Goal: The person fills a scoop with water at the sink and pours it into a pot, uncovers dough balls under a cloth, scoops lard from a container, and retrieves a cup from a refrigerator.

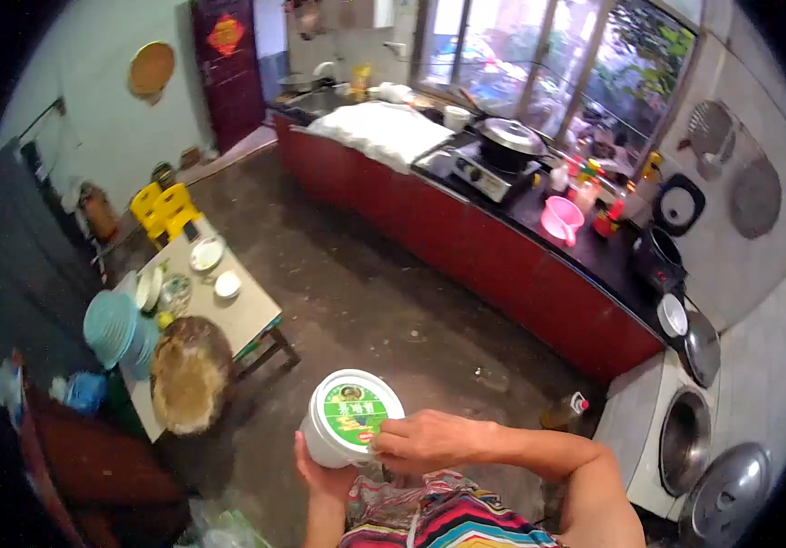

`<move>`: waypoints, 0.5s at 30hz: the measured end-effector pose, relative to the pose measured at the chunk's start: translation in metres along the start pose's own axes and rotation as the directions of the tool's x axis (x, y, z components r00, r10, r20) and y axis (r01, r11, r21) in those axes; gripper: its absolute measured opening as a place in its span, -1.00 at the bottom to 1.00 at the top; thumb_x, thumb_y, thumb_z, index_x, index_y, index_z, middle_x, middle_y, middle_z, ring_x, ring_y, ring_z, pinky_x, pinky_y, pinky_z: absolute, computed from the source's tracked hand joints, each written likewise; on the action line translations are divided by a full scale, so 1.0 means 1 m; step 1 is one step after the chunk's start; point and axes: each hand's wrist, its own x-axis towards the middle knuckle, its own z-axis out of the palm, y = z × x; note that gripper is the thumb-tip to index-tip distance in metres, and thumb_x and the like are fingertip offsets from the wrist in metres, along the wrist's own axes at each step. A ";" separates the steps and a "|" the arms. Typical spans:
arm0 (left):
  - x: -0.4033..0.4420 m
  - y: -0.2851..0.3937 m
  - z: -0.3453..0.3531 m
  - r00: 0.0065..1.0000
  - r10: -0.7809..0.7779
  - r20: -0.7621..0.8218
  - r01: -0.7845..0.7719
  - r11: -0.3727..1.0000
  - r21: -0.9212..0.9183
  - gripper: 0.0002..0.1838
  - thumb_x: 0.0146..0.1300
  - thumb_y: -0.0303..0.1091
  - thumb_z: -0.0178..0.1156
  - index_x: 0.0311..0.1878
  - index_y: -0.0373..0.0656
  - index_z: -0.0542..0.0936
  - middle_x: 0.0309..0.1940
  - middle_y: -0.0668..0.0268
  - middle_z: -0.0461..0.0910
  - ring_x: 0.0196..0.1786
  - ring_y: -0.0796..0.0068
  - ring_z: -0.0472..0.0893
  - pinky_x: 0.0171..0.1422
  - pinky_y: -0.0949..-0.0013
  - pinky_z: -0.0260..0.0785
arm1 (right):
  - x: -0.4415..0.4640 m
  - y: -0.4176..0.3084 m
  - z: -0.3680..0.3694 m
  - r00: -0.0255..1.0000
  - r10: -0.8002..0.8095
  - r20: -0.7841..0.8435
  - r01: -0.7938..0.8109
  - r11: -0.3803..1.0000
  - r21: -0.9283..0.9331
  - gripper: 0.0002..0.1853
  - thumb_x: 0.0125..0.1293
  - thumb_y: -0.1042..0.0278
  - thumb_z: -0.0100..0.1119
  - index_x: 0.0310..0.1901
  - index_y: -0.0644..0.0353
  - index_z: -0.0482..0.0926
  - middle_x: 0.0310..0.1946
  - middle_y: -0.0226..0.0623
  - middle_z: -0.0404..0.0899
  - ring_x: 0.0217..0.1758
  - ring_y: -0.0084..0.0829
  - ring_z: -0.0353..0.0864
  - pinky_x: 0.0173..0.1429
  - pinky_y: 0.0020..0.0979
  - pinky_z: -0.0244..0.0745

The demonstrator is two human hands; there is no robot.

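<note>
A white plastic tub (321, 440) with a green-and-yellow label on its lid (354, 411) is held up in front of my body. My left hand (324, 470) wraps round the tub's lower side and supports it from below. At the right edge of the lid is my right hand (425, 441), its fingers curled and pressed against the rim. The fingertips are partly hidden, so whether they pinch the lid or only rest on it is unclear. The lid sits on the tub.
A low table (251, 306) at left bears bowls and a round wooden chopping block (194, 374). Along the window runs a red-fronted counter (502, 260) with a stove (489, 173) and a pink dipper (562, 219). An oil bottle (564, 411) stands on the floor at right.
</note>
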 end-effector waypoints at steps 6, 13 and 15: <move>0.004 0.052 -0.017 0.939 -0.289 0.184 0.266 0.953 0.142 -0.22 0.10 0.32 -0.08 0.25 -0.06 0.29 0.16 0.20 0.36 0.20 0.16 0.35 0.23 0.01 0.20 | 0.028 -0.067 0.019 0.961 0.237 -0.141 -0.266 0.930 -0.254 -0.80 0.09 0.38 0.14 -0.32 0.23 0.35 -0.49 -0.22 0.38 -0.52 -0.20 0.51 -0.51 -0.26 0.46; 0.067 0.038 -0.075 0.827 -0.428 0.365 0.379 0.904 0.201 -0.17 0.11 0.38 -0.16 0.27 -0.09 0.25 0.19 0.15 0.33 0.21 0.14 0.35 0.27 0.03 0.19 | 0.024 -0.055 0.076 0.895 0.331 -0.300 -0.435 0.796 -0.420 -0.80 0.05 0.42 0.14 -0.27 0.20 0.39 -0.55 -0.26 0.41 -0.58 -0.26 0.49 -0.55 -0.32 0.44; 0.096 0.030 -0.086 0.816 -0.425 0.393 0.365 0.905 0.220 -0.16 0.11 0.38 -0.15 0.28 -0.09 0.24 0.20 0.15 0.32 0.22 0.13 0.34 0.28 0.03 0.19 | 0.024 -0.038 0.086 0.886 0.348 -0.306 -0.452 0.793 -0.408 -0.79 0.04 0.43 0.15 -0.27 0.20 0.40 -0.55 -0.26 0.42 -0.58 -0.25 0.50 -0.54 -0.31 0.44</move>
